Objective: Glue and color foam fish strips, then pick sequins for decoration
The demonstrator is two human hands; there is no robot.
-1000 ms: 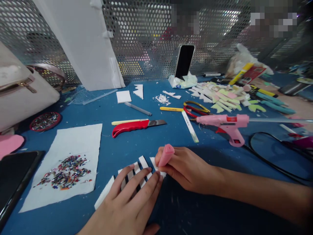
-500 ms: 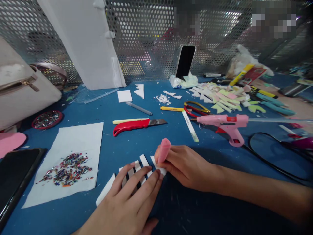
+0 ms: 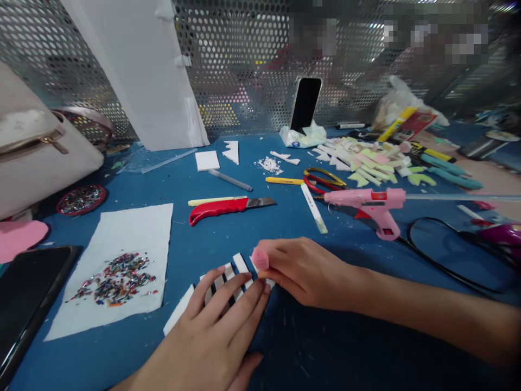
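Observation:
My left hand (image 3: 211, 336) lies with fingers spread over several white strips (image 3: 241, 263) on the blue table, pressing them flat. In my right hand (image 3: 305, 271) is a pink marker (image 3: 260, 258), its rounded end toward the camera. The marker's tip is hidden behind my fingers, close to the rightmost white piece. Beyond my hands lies a red-handled knife (image 3: 220, 209) with its blade pointing right. A pink glue gun (image 3: 366, 198) rests on its side above my right forearm.
Colourful bits (image 3: 122, 279) sit on white paper (image 3: 134, 228) at the left, beside a black phone (image 3: 32, 293). A bag (image 3: 36, 146) stands behind. Scissors (image 3: 321, 178), foam scraps (image 3: 366, 157) and a propped phone (image 3: 306, 103) are farther back. A black cable (image 3: 411, 244) loops at the right.
The pink marker has tipped toward the camera and shifted slightly left and down with my right hand. My left hand stays on the strips. The whole view has shifted slightly.

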